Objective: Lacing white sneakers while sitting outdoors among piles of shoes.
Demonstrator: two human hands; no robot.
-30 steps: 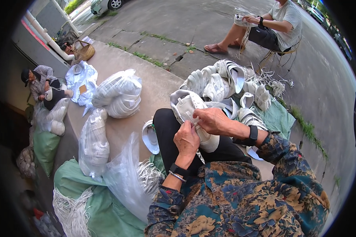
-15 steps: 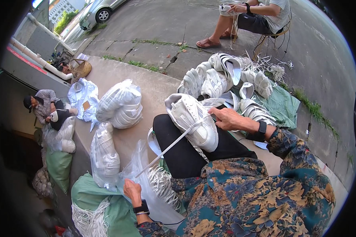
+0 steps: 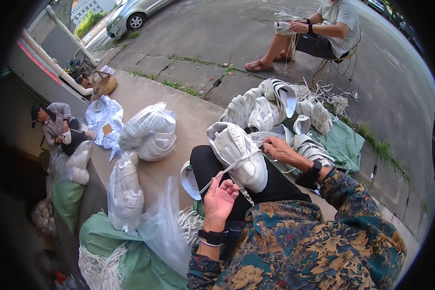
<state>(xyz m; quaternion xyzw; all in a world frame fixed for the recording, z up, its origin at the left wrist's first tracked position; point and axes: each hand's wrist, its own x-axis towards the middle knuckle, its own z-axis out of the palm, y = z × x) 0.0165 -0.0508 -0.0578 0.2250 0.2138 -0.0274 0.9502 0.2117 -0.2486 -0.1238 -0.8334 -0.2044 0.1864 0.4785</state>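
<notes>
A white sneaker (image 3: 237, 154) rests on my black-trousered lap, its toe pointing toward me. A flat white shoelace (image 3: 240, 161) runs across it. My left hand (image 3: 219, 200) is palm up just left of the toe, with the lace pinched by the thumb and a finger and the other fingers half curled. To the right of the shoe, my right hand (image 3: 279, 149) has its fingers curled closed around the lace's other side. A grey-white shoe upper (image 3: 189, 180) lies beside my left thigh.
Several shoe uppers (image 3: 261, 113) are heaped ahead on a green sack (image 3: 340, 145). To my left lie stuffed clear plastic bags (image 3: 150, 130) and a green sack (image 3: 140, 261) with bundled laces (image 3: 101, 268). Two people sit nearby, one at far right (image 3: 343, 29), another at left (image 3: 58, 121).
My left hand has come up and right, from beside the plastic bag to the shoe, turning palm up. The lace stretched between my hands has shortened. My right hand has shifted slightly right.
</notes>
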